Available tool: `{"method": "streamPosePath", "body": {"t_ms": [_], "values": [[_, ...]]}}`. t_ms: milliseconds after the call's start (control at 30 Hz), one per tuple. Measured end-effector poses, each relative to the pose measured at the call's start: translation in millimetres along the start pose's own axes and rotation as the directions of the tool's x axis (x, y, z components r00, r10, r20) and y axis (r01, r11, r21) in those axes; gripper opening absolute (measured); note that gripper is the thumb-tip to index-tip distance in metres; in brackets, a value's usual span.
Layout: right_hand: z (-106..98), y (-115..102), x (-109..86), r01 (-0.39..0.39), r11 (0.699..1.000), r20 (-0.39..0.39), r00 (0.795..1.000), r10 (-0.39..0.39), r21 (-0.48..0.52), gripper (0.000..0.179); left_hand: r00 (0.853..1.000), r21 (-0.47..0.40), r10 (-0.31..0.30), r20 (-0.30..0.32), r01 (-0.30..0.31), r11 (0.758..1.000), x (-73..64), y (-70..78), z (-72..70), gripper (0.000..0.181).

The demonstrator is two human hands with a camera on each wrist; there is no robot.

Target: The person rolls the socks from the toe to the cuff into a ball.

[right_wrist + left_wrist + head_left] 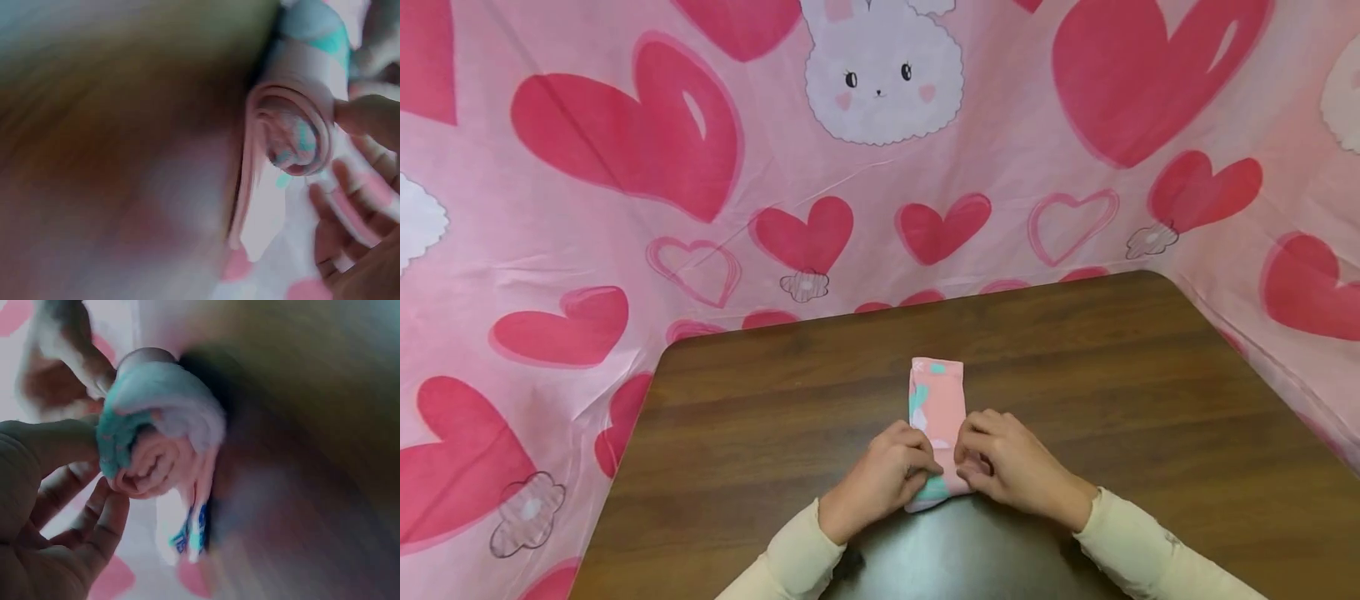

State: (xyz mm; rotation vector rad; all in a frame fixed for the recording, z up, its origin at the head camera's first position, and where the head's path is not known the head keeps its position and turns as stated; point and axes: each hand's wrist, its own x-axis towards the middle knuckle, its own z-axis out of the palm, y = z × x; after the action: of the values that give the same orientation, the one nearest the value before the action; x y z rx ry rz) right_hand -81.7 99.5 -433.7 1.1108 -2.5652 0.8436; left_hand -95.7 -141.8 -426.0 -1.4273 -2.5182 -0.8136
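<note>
A pink sock (942,404) with mint-green and white patches lies lengthwise on the table, its cuff pointing away from me. The near part is coiled into a thick roll, its spiral end showing in the left wrist view as a rolled sock (156,462) and in the right wrist view as a pink coil (294,134). My left hand (891,467) pinches the roll's left side between thumb and fingers. On the right side, my right hand (1018,467) holds the roll with curled fingers. Whether one sock or two layered socks are rolled, I cannot tell.
The brown wooden table (760,400) has rounded far corners. A pink cloth (880,175) with red hearts and white rabbit faces hangs behind it and along both sides.
</note>
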Motion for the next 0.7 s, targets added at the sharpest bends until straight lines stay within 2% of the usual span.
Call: {"method": "streamPosePath", "body": {"t_ms": [33,100,200,300,433,567,700], "values": [[0.5,-2.0,-1.8,0.085,0.995,-0.025,0.996,-0.086,-0.056,0.019,0.999,0.06,0.045,-0.004,-0.045,0.997,-1.5,1.5,0.1,0.016],[0.5,-4.5,-4.8,0.212,0.968,-0.049,0.974,-0.22,-0.132,0.018,0.995,0.167,0.1,-0.001,-0.098,0.981,-4.2,4.2,-0.6,0.014],[-0.5,-5.9,-8.4,0.281,0.945,-0.031,0.957,-0.29,-0.168,0.023,0.988,0.289,0.149,0.034,-0.153,0.945,-6.4,6.5,-2.6,0.005],[0.4,-5.7,-10.6,0.276,0.946,0.002,0.96,-0.279,-0.172,0.024,0.985,0.347,0.15,0.084,-0.17,0.923,-5.7,8.1,-4.0,0.009],[5.5,-5.5,-14.6,0.241,0.955,0.014,0.97,-0.242,-0.173,0.028,0.984,0.366,0.112,0.139,-0.156,0.917,-6.9,10.7,-2.1,0.023],[9.5,-6.4,-15.4,0.207,0.954,0.017,0.978,-0.208,-0.215,0.036,0.984,0.391,0.074,0.164,-0.134,0.911,-8.5,13.5,0.5,0.039],[10.9,-10.6,-9.2,0.184,0.933,0.049,0.983,-0.178,-0.311,0.046,0.985,0.426,0.042,0.166,-0.11,0.898,-4.2,14.3,2.1,0.055]]}}
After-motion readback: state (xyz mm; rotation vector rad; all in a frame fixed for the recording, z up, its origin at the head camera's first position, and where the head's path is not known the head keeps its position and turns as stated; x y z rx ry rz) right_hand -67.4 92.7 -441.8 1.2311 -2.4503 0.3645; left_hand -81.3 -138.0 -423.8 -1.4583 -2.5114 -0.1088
